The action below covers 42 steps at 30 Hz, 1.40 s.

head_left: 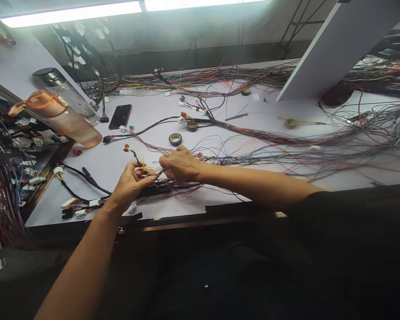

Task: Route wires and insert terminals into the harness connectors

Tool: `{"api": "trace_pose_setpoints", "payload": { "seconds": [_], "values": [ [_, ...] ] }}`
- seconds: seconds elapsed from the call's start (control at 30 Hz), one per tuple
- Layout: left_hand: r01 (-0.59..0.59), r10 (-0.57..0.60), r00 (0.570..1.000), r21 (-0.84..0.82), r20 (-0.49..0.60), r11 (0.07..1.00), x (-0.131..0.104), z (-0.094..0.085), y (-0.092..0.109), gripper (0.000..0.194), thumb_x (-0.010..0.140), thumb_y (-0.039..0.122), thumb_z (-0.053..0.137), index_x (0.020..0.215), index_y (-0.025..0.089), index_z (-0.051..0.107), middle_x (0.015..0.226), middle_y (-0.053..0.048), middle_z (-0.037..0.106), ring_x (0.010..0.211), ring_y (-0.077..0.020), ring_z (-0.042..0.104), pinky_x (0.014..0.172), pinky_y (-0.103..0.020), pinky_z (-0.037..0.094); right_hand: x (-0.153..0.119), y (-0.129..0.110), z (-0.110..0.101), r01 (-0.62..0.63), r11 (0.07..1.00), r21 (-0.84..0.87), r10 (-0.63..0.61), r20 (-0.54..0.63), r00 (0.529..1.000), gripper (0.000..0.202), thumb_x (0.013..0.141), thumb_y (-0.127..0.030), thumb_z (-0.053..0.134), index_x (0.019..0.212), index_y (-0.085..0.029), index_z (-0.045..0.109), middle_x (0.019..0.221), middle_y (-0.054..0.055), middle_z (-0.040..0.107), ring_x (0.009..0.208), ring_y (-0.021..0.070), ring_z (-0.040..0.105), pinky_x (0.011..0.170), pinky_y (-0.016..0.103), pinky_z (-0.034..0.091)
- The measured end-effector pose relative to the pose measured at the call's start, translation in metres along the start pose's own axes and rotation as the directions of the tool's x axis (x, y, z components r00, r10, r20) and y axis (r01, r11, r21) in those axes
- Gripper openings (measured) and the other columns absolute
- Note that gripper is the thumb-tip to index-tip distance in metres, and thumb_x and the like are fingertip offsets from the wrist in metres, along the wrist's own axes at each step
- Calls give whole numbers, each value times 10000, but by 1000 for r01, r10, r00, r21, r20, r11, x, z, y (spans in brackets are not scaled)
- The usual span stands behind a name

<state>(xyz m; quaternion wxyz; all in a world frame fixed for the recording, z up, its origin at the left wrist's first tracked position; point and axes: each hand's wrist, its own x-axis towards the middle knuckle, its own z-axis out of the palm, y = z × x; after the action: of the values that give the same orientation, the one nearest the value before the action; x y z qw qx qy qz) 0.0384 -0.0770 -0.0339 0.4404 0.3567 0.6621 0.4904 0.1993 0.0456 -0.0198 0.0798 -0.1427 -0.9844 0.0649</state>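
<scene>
Work in hand: a slim wire branch with bright yellow strands and a short black-wrapped stretch (pixel 141 163), near the front of the white counter (pixel 150 109), left of centre. Its far end carries a small red plug connector (pixel 126 147) with yellow by it; the yellow strands fan out loosely by the fingers. The left hand (pixel 132 181) is pinched nearly closed, thumb against fingers, on this branch. The right hand (pixel 180 165) is curled just beside it, knuckles up, fingertips hidden; cannot tell what it grips. A dark strand shows between the two hands.

Edges: the black-trimmed front edge (pixel 180 221) runs just below the hands. Loose multicoloured wires (pixel 250 160) spread rightward, passing under the right forearm. Beyond the hands, near, lies a black tape roll (pixel 175 143); farther back, a black-wrapped harness (pixel 233 127).

Room: bare white surface shows between the tape roll and a dark phone (pixel 120 117). To the left a translucent peach bottle (pixel 75 125) leans over the counter; a white upright panel (pixel 315 58) bounds the back right.
</scene>
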Motion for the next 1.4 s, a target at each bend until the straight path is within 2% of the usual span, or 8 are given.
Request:
{"api": "trace_pose_setpoints", "payload": {
  "seconds": [0.13,0.37,0.47,0.6,0.7,0.87,1.17,1.4],
  "values": [
    [52,-61,990,74,130,996,-3,4,2,691,587,301,832,1106,231,381,853,-11,671,790,-175,659,722,-300,513,1,-2,0,-34,995,92,32,19,999,151,880,-199,500,1002,-148,573,901,27,681,785,191,589,738,337,283],
    [-73,75,997,395,11,916,3,8,-8,553,667,356,759,1068,218,403,813,-21,676,670,-152,625,641,-262,466,-1,-4,-9,-183,947,265,151,137,979,202,853,-256,576,1041,-194,617,883,34,671,771,186,573,595,266,276],
    [-123,135,991,411,0,903,3,9,-11,549,675,362,752,1073,215,403,774,-16,666,638,-155,619,600,-251,455,-1,2,-9,-221,875,431,154,185,971,197,818,-251,640,992,-160,635,869,35,657,767,157,562,571,228,299],
    [-152,166,984,174,-67,973,0,14,-14,590,671,356,764,1085,227,364,785,-8,657,611,-146,613,574,-243,465,2,14,-10,-280,597,752,35,324,946,198,860,-287,619,941,-106,615,783,31,656,617,98,553,545,183,372],
    [-196,208,971,104,-120,975,-2,17,-17,603,654,317,784,1084,219,373,820,-13,654,655,-138,623,618,-242,481,5,24,-13,-418,352,838,-81,472,878,205,941,-231,463,917,-85,605,715,41,658,510,79,540,518,180,427],
    [-224,237,962,104,-137,969,-4,19,-18,569,660,299,777,1061,203,385,813,-10,647,678,-127,620,646,-237,481,18,31,-12,-538,427,727,-155,645,748,141,917,-138,498,884,-74,619,644,20,636,542,101,592,552,204,495],
    [-257,276,947,127,-166,958,-3,18,-28,557,674,300,776,1080,207,405,833,-19,646,726,-142,633,698,-267,489,29,27,-2,-516,492,701,-106,637,763,67,871,-132,610,911,-81,627,653,-6,625,574,98,609,539,188,479],
    [-268,293,937,145,-191,952,-3,19,-29,540,673,288,771,1075,201,421,837,-19,644,785,-153,642,747,-286,496,34,34,5,-569,453,686,-223,705,673,174,828,-181,682,961,-92,612,626,-18,621,591,112,623,539,180,480]
  ]
}}
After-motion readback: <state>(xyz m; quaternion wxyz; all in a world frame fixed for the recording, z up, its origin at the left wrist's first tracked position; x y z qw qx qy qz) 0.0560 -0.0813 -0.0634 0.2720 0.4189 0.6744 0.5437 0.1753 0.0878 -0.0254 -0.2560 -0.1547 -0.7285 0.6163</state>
